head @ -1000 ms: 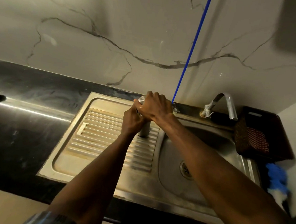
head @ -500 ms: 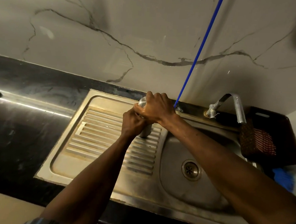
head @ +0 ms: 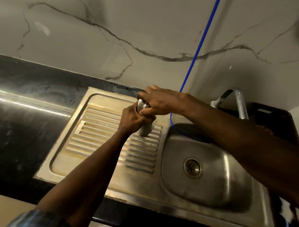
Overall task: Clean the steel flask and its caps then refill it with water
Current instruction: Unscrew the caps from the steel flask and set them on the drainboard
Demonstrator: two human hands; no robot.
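Head view: a person stands at a kitchen sink and looks down on both arms.
Flask: the steel flask (head: 145,129) stands upright on the ribbed drainboard (head: 108,138), at about 12 o'clock from the centre of the picture, just beside the basin edge.
Left hand: the left hand (head: 133,118) is wrapped around the flask body, fingers curled round it, from the 7 o'clock side.
Right hand: the right hand (head: 159,100) comes from 3 o'clock and grips the steel cap (head: 143,105) on top of the flask; thumb and fingers are curled around the cap.
Cap: it sits at the flask mouth, a little tilted; I cannot tell if it is screwed on or loose.
Sink basin: the basin (head: 228,186) lies at 4 o'clock of the flask, with the round drain (head: 192,167) in its bottom.
Tap: the metal tap (head: 239,105) is at 3 o'clock of the hands, at the back rim.
Blue hose: a thin blue hose (head: 197,53) runs down the marble wall (head: 115,31) to the basin, behind the right wrist.
Surface: the dark surface (head: 20,122) extends to 9 o'clock of the drainboard.
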